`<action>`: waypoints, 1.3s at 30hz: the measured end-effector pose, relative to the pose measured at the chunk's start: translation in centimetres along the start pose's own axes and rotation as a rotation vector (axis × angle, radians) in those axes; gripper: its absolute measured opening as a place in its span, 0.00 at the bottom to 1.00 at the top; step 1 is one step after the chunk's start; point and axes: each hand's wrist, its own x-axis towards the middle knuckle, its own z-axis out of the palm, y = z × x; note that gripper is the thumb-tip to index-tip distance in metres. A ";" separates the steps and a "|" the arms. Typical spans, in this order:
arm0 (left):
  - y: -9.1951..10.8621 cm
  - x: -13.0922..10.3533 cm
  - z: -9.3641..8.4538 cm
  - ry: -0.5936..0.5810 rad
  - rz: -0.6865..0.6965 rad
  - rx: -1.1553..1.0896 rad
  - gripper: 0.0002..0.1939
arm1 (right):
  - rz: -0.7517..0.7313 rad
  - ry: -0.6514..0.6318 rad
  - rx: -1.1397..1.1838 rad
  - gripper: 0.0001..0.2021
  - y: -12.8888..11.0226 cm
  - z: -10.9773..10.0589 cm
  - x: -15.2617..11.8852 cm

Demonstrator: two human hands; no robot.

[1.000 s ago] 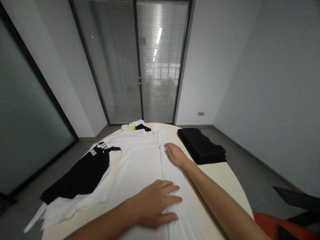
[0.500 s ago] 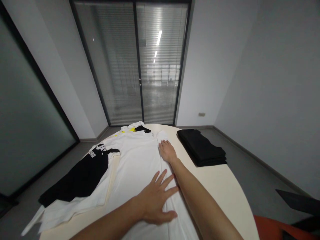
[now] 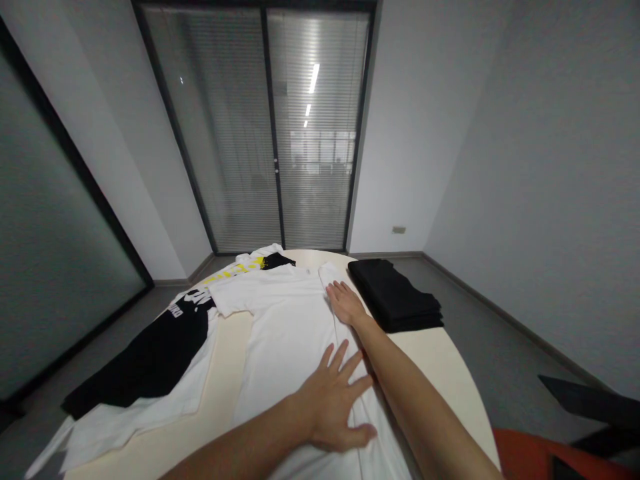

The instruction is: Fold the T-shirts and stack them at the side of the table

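A white T-shirt lies spread on the pale round table, its right side folded inward in a long strip. My left hand presses flat on the shirt's lower part, fingers spread wide, across the edge of the folded strip. Farther up, my right hand rests on the strip near the shoulder, fingers extended and palm down. The shirt's left sleeve reaches out toward a black and white garment at the table's left.
A stack of folded black clothes sits on the right of the table. White clothing with yellow print lies at the far left. An orange chair stands at the lower right, and glass doors are beyond.
Both hands and the white shirt have shifted right, away from the black and white garment. More of the left sleeve and of the bare table beside the shirt shows.
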 end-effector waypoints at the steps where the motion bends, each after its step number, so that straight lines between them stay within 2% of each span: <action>1: 0.2 0.3 0.1 0.005 -0.001 -0.001 0.43 | 0.008 -0.008 0.003 0.38 0.4 -0.1 -0.1; 7: 1.8 1.2 0.2 0.062 -0.038 -0.035 0.43 | 0.036 -0.018 0.019 0.38 1.8 -0.5 0.0; 12: 2.7 0.9 1.0 0.123 -0.133 -0.080 0.48 | -0.002 0.015 -0.026 0.33 1.2 0.1 0.7; 14: 2.2 0.5 0.9 0.106 -0.134 -0.108 0.45 | 0.013 0.058 -0.038 0.34 0.9 0.4 0.7; 16: 0.8 0.1 0.3 0.135 -0.162 -0.120 0.36 | 0.039 0.084 -0.036 0.37 0.6 0.5 0.4; 18: -1.8 -0.5 -0.9 0.271 -0.280 -0.083 0.26 | 0.030 0.089 -0.031 0.37 0.5 0.4 0.1; 22: -9.3 -2.9 -4.0 0.682 -0.752 0.098 0.25 | -0.013 0.137 -0.039 0.33 0.0 0.0 -0.7; 24: -12.9 -4.8 -5.2 0.872 -0.941 0.161 0.25 | 0.001 0.137 -0.026 0.32 -0.3 -0.2 -1.0; 25: -14.3 -5.7 -5.6 0.935 -1.014 0.167 0.25 | 0.009 0.122 -0.016 0.33 -0.4 -0.3 -1.2; 27: -16.5 -7.4 -5.9 0.963 -1.117 0.135 0.25 | 0.022 0.089 -0.007 0.33 -0.6 -0.4 -1.4; 31: -18.5 -8.9 -5.4 0.985 -1.241 -0.014 0.23 | 0.021 0.105 -0.059 0.30 -1.1 -0.4 -1.7; 36: -19.4 -8.9 -4.9 1.038 -1.208 -0.043 0.24 | -0.001 0.219 -0.102 0.28 -1.7 -0.2 -2.1; 39: -19.9 -9.0 -4.8 1.050 -1.158 -0.053 0.27 | -0.013 0.247 -0.098 0.29 -1.8 0.0 -2.4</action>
